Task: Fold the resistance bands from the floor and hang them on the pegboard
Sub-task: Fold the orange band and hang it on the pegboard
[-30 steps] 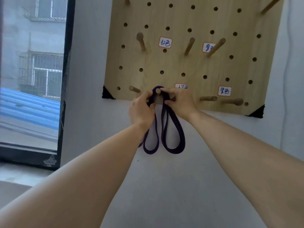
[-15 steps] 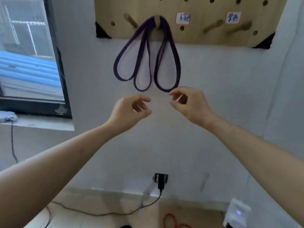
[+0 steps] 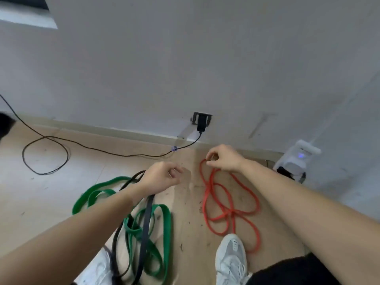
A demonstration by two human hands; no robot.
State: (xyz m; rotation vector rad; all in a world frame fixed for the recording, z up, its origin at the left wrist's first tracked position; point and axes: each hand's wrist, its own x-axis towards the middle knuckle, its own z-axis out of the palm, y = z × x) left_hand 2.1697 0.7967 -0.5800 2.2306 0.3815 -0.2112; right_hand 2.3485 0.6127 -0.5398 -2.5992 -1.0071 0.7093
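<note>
The red resistance band lies looped on the floor. The right hand pinches its far end with curled fingers. Left of it, the left hand, loosely curled, holds nothing above the green band and black band.

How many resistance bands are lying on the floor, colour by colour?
Green resistance band: 1
Black resistance band: 1
Orange-red resistance band: 1
Total: 3, though tangled loops could hide more.
</note>
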